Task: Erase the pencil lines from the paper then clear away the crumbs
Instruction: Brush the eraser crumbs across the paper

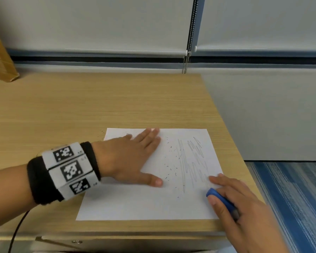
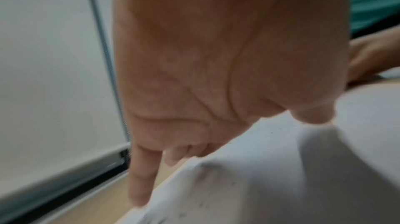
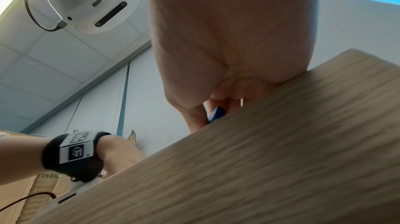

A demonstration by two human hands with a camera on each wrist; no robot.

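Observation:
A white sheet of paper (image 1: 128, 203) lies on the wooden table (image 1: 98, 103). Grey pencil scribbles (image 1: 192, 161) cover its right part. Dark eraser crumbs (image 1: 170, 167) are scattered left of the scribbles. My left hand (image 1: 135, 157) lies flat on the sheet's left half, fingers straight, pressing it down; the left wrist view shows its palm (image 2: 194, 73) over the paper (image 2: 281, 176). My right hand (image 1: 235, 199) grips a blue eraser (image 1: 219, 198) at the sheet's lower right edge, its tip on the paper below the scribbles. The eraser (image 3: 216, 114) peeks between the fingers in the right wrist view.
The table's right edge (image 1: 244, 161) runs close beside the paper, with blue striped carpet (image 1: 295, 198) beyond it. A cardboard box (image 1: 0, 57) stands at the far left. Roller blinds (image 1: 117, 24) with a bead chain (image 1: 189, 44) hang behind the table.

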